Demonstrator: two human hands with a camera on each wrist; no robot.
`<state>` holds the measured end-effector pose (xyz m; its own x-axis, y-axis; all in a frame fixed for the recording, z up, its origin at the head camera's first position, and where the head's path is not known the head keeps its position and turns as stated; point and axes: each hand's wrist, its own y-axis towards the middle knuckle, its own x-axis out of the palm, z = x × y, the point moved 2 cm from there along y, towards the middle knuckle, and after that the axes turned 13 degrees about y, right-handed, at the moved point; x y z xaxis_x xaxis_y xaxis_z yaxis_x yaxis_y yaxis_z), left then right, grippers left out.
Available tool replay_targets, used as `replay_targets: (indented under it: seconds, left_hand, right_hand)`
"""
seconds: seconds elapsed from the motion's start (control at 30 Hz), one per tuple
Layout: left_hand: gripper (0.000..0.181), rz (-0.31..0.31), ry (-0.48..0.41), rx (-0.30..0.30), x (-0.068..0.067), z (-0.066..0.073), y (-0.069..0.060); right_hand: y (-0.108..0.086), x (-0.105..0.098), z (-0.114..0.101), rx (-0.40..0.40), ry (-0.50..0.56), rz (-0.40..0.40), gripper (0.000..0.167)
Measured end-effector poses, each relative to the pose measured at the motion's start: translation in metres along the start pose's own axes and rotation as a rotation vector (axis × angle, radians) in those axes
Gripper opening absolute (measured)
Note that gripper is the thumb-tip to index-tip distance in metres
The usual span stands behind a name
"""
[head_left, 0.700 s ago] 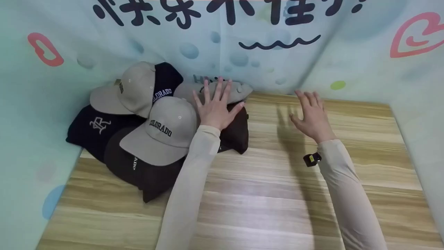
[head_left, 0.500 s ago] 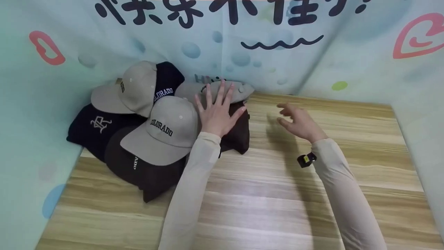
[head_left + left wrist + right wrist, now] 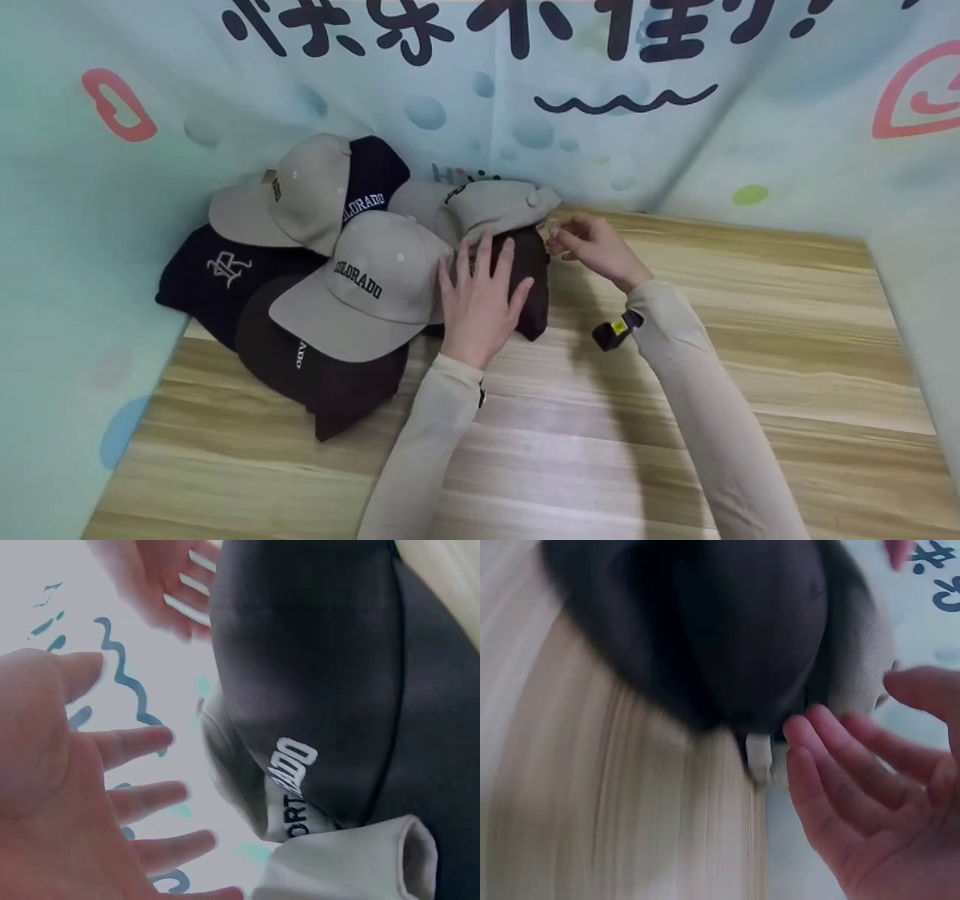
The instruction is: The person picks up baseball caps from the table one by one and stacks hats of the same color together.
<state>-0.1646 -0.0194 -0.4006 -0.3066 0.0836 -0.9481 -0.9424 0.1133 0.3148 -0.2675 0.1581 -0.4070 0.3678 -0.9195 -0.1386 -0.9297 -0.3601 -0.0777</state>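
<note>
My left grip (image 3: 480, 309), spread, and right grip (image 3: 592, 244), fingers loose, hold nothing near the dark-brown, domed cloth cap (image 3: 536, 270) on the wooden tabletop (image 3: 795, 322). I judge it light, soft-crowned, hardly slippery; I'd pinch its firmer rim.

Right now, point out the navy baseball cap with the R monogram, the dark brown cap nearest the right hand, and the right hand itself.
Navy baseball cap (image 3: 228, 271): head view, on its R monogram.
Dark brown cap (image 3: 535, 262): head view, on its exposed cloth.
Right hand (image 3: 600, 247): head view, on its back.
</note>
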Motion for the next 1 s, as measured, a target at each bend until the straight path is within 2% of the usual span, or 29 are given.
replay_targets:
  seconds: [0.13, 0.23, 0.37, 0.47, 0.63, 0.7, 0.77, 0.87, 1.0]
  left_hand:
    - [0.042, 0.127, 0.03, -0.046, -0.002, 0.002, -0.008]
    - [0.033, 0.145, 0.015, -0.085, -0.004, -0.001, -0.011]
    - [0.027, 0.152, -0.024, -0.107, -0.007, -0.006, -0.012]
    - [0.025, 0.162, -0.044, -0.112, -0.009, -0.01, -0.012]
    - [0.024, 0.18, -0.083, -0.13, -0.016, -0.015, -0.013]
    - [0.023, 0.197, -0.1, -0.141, -0.019, -0.018, -0.014]
    - [0.022, 0.217, -0.114, -0.153, -0.021, -0.021, -0.014]
    - [0.02, 0.237, -0.137, -0.17, -0.023, -0.026, -0.014]
    - [0.019, 0.233, -0.175, -0.207, -0.024, -0.034, -0.013]
  right_hand:
    - [0.009, 0.017, -0.006, 0.067, 0.271, 0.154, 0.034]
    - [0.013, 0.028, -0.012, 0.136, 0.399, 0.234, 0.032]
    - [0.018, 0.033, -0.02, 0.259, 0.525, 0.289, 0.035]
    - [0.022, 0.035, -0.024, 0.355, 0.527, 0.311, 0.042]
    - [0.03, 0.04, -0.025, 0.474, 0.393, 0.322, 0.048]
    - [0.033, 0.042, -0.025, 0.485, 0.394, 0.338, 0.043]
    - [0.036, 0.043, -0.025, 0.471, 0.444, 0.369, 0.035]
    - [0.04, 0.044, -0.029, 0.408, 0.549, 0.401, 0.022]
    - [0.048, 0.047, -0.042, 0.308, 0.661, 0.406, 0.01]
